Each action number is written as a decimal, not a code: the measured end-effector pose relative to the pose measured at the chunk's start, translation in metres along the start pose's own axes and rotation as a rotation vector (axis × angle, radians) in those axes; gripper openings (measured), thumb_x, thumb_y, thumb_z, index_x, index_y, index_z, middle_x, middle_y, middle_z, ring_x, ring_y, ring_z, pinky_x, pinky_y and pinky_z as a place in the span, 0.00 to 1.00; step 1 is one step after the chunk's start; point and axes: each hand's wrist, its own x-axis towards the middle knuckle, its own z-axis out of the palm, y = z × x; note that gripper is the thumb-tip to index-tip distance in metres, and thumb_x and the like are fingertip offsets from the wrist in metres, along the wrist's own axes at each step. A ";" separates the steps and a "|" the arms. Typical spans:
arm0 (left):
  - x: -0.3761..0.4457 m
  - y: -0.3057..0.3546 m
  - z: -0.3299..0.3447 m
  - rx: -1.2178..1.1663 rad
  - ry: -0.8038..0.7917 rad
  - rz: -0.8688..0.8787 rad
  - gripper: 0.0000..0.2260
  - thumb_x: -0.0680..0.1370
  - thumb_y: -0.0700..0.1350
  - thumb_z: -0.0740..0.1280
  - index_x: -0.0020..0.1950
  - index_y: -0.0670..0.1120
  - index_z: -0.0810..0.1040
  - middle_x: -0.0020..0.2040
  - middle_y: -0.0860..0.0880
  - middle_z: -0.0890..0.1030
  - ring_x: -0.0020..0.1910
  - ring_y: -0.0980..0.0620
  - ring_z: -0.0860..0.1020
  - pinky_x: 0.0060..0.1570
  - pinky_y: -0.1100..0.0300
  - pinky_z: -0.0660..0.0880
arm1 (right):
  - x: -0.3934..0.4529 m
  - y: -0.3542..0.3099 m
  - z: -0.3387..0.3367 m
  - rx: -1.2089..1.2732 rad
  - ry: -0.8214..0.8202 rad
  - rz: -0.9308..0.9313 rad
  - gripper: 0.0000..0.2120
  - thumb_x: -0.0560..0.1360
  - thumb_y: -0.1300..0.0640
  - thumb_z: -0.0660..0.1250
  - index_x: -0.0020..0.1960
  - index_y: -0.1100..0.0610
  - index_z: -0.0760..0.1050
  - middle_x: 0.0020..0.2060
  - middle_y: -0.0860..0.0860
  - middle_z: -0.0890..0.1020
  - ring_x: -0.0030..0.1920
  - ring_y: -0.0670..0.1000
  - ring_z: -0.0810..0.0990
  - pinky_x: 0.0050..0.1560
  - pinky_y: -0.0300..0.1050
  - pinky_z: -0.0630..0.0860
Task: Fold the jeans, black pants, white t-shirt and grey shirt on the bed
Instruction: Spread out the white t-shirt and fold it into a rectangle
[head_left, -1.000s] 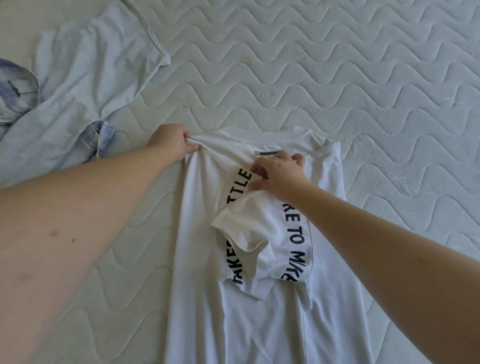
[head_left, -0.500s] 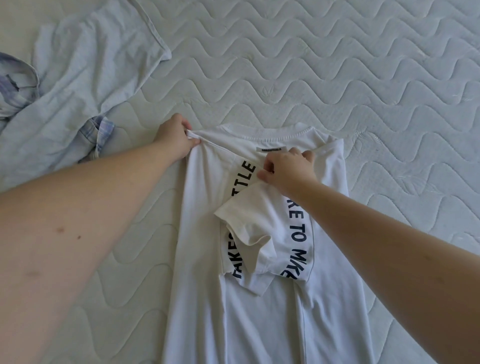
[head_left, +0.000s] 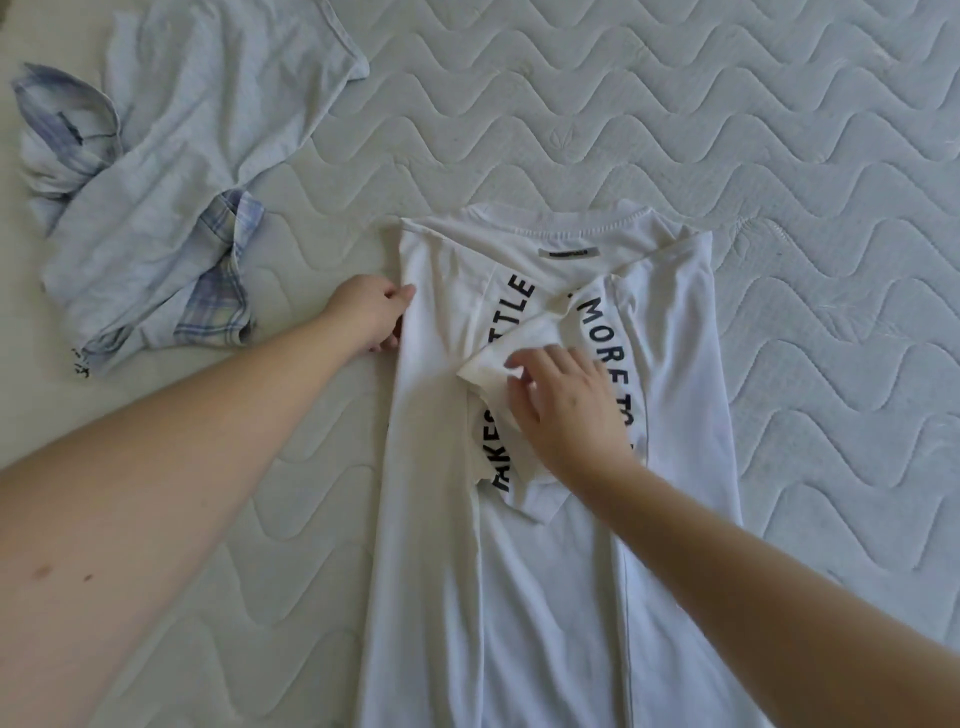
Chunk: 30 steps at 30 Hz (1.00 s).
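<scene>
The white t-shirt (head_left: 550, 597) with black lettering lies lengthwise on the bed, collar away from me, both sides folded toward the middle. My left hand (head_left: 370, 318) is at its left folded edge just below the shoulder, fingers curled and pinching the fabric. A folded-in sleeve (head_left: 496, 364) lies across the print, and my right hand (head_left: 566, 410) rests flat on it with fingers spread. The grey shirt (head_left: 171, 171) with plaid-lined cuffs lies crumpled at the upper left. Jeans and black pants are out of view.
The quilted white mattress (head_left: 701, 104) spreads all around the t-shirt. The grey shirt lies a hand's width left of my left hand.
My left hand slid from the shoulder corner down the left edge. My right hand let go near the collar label, moved toward me and now lies flat on the folded sleeve.
</scene>
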 end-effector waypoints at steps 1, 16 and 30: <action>-0.010 -0.002 0.001 0.000 -0.040 -0.013 0.14 0.82 0.52 0.60 0.47 0.42 0.76 0.30 0.43 0.77 0.18 0.58 0.74 0.18 0.68 0.68 | -0.018 -0.009 0.000 0.057 -0.011 0.039 0.05 0.78 0.56 0.65 0.50 0.56 0.78 0.40 0.51 0.80 0.42 0.55 0.78 0.42 0.48 0.71; -0.120 -0.052 0.031 0.067 -0.125 -0.098 0.14 0.78 0.52 0.68 0.37 0.45 0.72 0.22 0.47 0.75 0.14 0.55 0.68 0.15 0.69 0.59 | -0.085 -0.048 0.036 0.256 -0.305 0.692 0.16 0.79 0.49 0.59 0.40 0.58 0.78 0.35 0.54 0.82 0.38 0.56 0.81 0.37 0.46 0.77; -0.252 -0.125 0.077 -0.125 -0.152 -0.153 0.13 0.74 0.53 0.73 0.36 0.47 0.75 0.20 0.52 0.76 0.16 0.56 0.73 0.16 0.68 0.62 | -0.141 -0.059 0.037 0.249 -0.376 0.641 0.13 0.78 0.49 0.61 0.42 0.56 0.76 0.33 0.49 0.78 0.39 0.55 0.79 0.37 0.45 0.75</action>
